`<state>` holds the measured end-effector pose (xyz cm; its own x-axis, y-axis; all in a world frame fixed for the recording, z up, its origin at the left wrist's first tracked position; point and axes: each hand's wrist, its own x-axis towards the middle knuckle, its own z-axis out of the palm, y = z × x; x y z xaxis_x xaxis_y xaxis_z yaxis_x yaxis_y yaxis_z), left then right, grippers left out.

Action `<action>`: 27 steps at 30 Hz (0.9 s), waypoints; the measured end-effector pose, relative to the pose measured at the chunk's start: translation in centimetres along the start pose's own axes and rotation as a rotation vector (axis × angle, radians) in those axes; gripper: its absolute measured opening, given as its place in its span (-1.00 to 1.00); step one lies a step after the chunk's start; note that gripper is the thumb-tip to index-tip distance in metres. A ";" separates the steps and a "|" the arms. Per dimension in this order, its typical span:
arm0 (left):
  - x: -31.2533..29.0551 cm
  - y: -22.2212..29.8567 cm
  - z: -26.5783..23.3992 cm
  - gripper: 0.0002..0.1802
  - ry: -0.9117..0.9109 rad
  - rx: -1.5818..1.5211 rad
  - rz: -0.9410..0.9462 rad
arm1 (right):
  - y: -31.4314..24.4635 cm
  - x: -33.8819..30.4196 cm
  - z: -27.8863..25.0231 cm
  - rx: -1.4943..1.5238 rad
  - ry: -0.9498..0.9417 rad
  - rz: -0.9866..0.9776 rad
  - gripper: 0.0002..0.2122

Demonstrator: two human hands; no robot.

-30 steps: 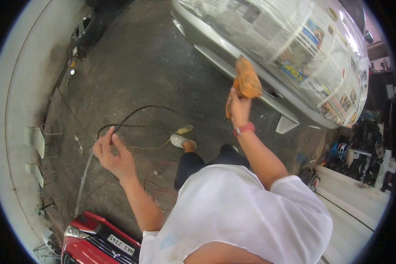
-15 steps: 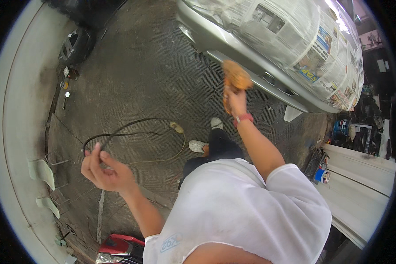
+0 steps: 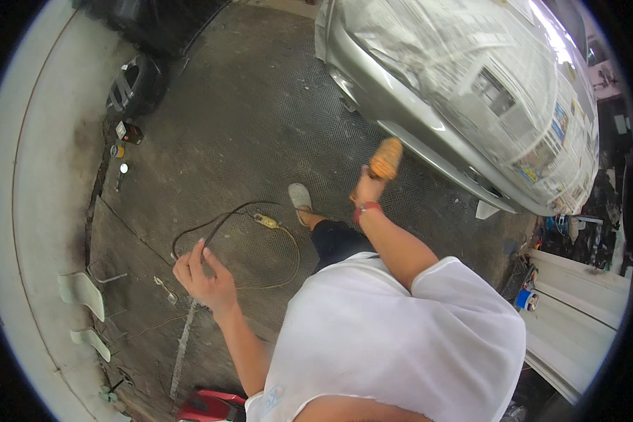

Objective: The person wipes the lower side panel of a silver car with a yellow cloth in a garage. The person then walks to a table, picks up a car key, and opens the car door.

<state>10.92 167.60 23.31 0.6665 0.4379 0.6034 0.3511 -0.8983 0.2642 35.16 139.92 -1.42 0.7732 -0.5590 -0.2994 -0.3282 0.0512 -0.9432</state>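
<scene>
My right hand (image 3: 368,188), with a red band at the wrist, grips an orange power tool (image 3: 387,159) by its handle. The tool's thick, rounded, ridged end points away from me, near the silver car's bumper (image 3: 436,158) but apart from it; its exact kind is hard to make out. On the left, my left hand (image 3: 207,283) is raised above the floor, its fingers closed lightly on a black cable (image 3: 221,219). That cable loops out to a yellowish connector (image 3: 266,221) on the floor, where a thin yellow cord (image 3: 297,257) joins it.
Newspaper sheets (image 3: 492,91) under clear plastic cover the car's front. By the left wall are a wheel (image 3: 135,86), small containers (image 3: 117,150) and white curved pieces (image 3: 84,295). A red object (image 3: 211,406) sits at the lower edge. White panels (image 3: 577,302) lie at right.
My view has shifted, and one foot has stepped forward. The tool in my right hand now sits lower in view, pointing more away. My left hand keeps the cable, now closer to my body.
</scene>
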 end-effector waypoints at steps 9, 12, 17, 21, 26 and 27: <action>5.9 -14.3 6.5 -0.73 -0.187 0.183 -0.405 | -11.1 -0.3 27.3 0.177 -0.517 0.054 -0.75; 6.7 -18.1 9.7 -0.62 -0.221 0.211 -0.645 | -15.1 0.3 27.8 0.229 -0.535 -0.021 -0.83; 5.5 -25.2 17.1 -0.58 -0.209 0.013 -0.842 | -19.1 -4.2 22.1 0.359 -0.189 0.090 -0.75; 10.0 -27.3 23.1 -0.63 -0.462 -0.086 -0.883 | -19.5 -6.6 19.5 0.441 0.202 0.127 -0.64; 16.2 -31.8 30.8 -0.67 -0.729 -0.109 -0.669 | -18.6 -6.1 26.5 0.431 0.411 0.052 -0.66; 16.3 -35.1 32.5 -0.67 -0.787 -0.127 -0.656 | -18.9 -6.8 29.6 0.350 0.379 -0.009 -0.64</action>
<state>30.89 207.42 -0.59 0.6267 0.7016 -0.3391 0.7591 -0.4514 0.4690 52.20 167.24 14.17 0.5028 -0.8181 -0.2792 -0.0711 0.2827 -0.9566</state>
